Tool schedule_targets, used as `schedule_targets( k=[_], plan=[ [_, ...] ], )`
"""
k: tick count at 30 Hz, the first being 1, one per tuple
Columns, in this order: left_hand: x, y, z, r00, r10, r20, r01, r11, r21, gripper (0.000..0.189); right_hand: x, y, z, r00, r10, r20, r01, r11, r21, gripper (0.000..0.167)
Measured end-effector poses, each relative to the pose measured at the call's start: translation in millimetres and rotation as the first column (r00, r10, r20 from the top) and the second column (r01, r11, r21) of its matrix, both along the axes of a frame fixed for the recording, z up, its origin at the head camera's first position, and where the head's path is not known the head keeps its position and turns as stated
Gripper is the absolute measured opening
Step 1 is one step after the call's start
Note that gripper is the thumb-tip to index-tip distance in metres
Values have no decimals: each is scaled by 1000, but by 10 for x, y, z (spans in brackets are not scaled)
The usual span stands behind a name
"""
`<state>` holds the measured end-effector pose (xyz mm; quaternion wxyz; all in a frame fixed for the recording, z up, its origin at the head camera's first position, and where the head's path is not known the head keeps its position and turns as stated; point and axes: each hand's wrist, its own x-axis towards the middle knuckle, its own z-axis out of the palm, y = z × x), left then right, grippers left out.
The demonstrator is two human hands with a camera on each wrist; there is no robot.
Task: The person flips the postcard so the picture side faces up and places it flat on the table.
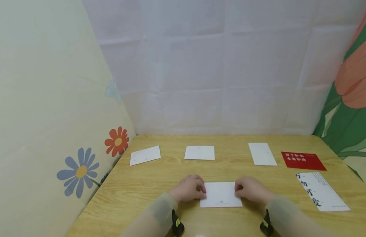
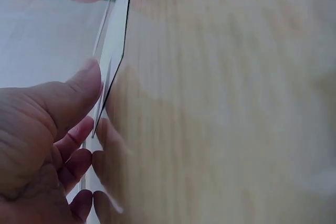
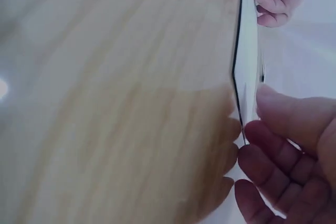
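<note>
A white card (image 1: 221, 194) with a small dark mark and a faint line of print near its front edge lies at the near middle of the table. My left hand (image 1: 190, 188) holds its left edge, with the thumb over the top face in the left wrist view and the other fingers curled beside the edge. At the opposite edge, my right hand (image 1: 252, 190) grips the card between thumb and index finger. From the right wrist, the card (image 3: 247, 51) shows as a thin strip low over the glossy tabletop.
Farther back on the wooden table (image 1: 171, 171) lie three white cards: left (image 1: 145, 155), centre (image 1: 199, 153) and right (image 1: 262, 154). To the right are a red card (image 1: 302, 160) with white characters and a white card with black characters (image 1: 325, 194). A white cloth (image 1: 224, 82) hangs behind.
</note>
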<state>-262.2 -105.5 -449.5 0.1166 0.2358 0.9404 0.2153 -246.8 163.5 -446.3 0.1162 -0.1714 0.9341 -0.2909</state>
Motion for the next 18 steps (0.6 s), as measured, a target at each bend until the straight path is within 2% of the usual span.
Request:
schedule_targets(
  k=[6, 12, 18],
  plan=[
    [-19, 13, 17, 1000, 3, 30, -3, 1000, -14, 15, -55, -35, -8, 998, -65, 17, 65, 998, 1, 15],
    [-51, 40, 29, 1000, 3, 28, -2, 999, -46, 19, -85, -66, 21, 994, -97, 42, 96, 995, 21, 32],
    [-68, 54, 19, 998, 44, 43, -44, 999, -12, 42, -107, -72, 52, 996, -86, 26, 84, 994, 63, 38]
  ],
)
